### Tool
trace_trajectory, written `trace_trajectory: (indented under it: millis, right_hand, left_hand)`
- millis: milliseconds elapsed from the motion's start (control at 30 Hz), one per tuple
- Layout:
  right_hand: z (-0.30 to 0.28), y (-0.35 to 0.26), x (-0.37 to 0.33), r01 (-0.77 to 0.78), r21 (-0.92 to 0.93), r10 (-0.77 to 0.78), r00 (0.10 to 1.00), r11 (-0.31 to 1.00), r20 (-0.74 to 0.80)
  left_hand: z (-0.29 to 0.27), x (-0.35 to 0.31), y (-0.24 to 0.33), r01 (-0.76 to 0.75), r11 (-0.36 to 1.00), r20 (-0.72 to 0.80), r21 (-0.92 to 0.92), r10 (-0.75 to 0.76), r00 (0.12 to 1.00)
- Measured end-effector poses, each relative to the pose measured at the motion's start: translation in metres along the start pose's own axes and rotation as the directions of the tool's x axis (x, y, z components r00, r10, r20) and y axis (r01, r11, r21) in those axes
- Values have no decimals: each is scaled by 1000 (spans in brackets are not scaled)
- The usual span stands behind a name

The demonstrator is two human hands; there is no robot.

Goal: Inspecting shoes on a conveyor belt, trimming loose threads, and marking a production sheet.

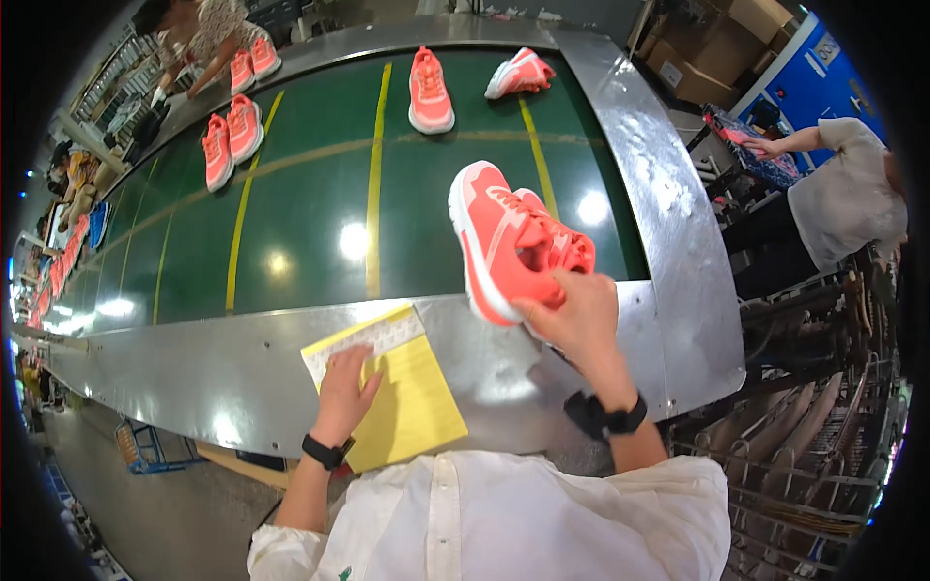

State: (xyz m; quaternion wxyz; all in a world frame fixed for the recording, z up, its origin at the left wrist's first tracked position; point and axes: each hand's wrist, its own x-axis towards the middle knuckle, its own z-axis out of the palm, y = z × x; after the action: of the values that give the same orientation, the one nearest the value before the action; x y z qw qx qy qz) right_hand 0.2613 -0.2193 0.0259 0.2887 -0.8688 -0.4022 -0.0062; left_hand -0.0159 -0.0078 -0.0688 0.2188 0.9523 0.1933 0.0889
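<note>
My right hand (579,312) is closed on the heel end of a coral-pink sneaker (489,247) with a white sole, held over the near right end of the belt. A second coral sneaker (572,247) shows just behind it, partly hidden; whether my fingers grip it too, I cannot tell. Yellow paper (412,412) with a white printed strip (339,353) along its top lies on the metal edge in front of me. Over that strip rests my left hand (347,382), thumb apart from the fingers and nothing visible in its grasp.
On the green belt (310,223) lie a coral sneaker (429,92), another tipped on its side (520,74), and a pair (232,140) farther left. A metal frame (668,194) borders it. One person works at the far left, another at the right beside wire racks (804,465).
</note>
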Motion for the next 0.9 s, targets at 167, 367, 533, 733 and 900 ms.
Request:
trace_trajectory:
  millis: [167,367,533,733,900]
  right_hand:
    - [36,-60,-95,180,-31,-181,983,983,-26]
    - [-5,-44,-120,-341,403,319,940,849,123]
    - [23,57,-122,-200,-194,174,974,960,-144]
    - [51,86,-131,-246,-143,247,969,959,-10]
    - [53,73,-125,-506,679,608,787,532,109]
  left_hand:
    - [-2,37,84,361,386,242,-849,-324,915]
    - [23,23,72,315,528,172,-789,-302,938]
    - [35,32,63,426,475,262,-770,-373,890]
    - [38,24,63,321,517,163,-794,-327,931]
    - [29,11,75,225,672,32,-705,-288,957]
